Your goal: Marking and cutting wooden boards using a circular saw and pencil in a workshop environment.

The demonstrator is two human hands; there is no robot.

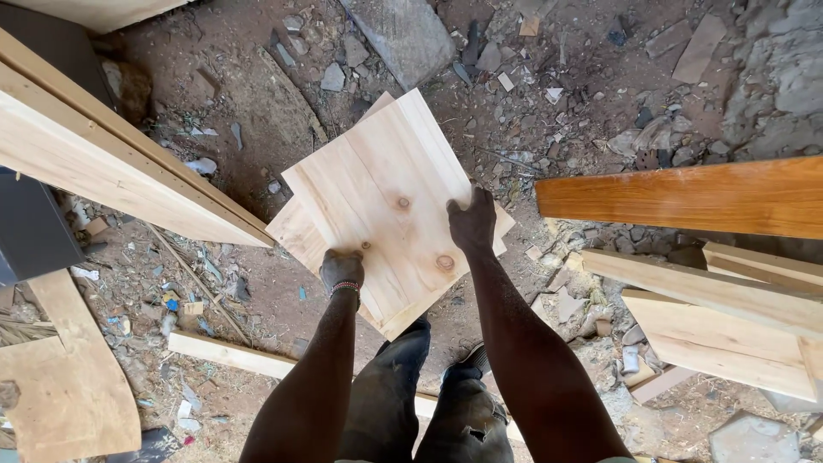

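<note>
— What's the piece like?
— A pale square pine board point(386, 206) with dark knots, held above the dirt floor point(257, 77).
— And the grip?
— Left hand point(341, 270) and right hand point(472, 221) both clamp its near edge.

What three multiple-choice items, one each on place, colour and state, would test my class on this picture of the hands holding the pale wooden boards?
1. Where does the orange-brown plank lie?
A. To the right of the held boards
B. Under the person's feet
C. On top of the held boards

2. What colour are the held boards?
A. Dark grey
B. Pale, light wood
C. Bright blue

3. How are the boards held?
A. By one hand only
B. By both hands at the near edges
C. By neither hand, lying flat on the ground

Answers:
1 A, since the plank lies at the right of the picture, apart from the boards.
2 B, pale wood with a few knots.
3 B, the left hand grips the near edge and the right hand grips the right side.
</note>
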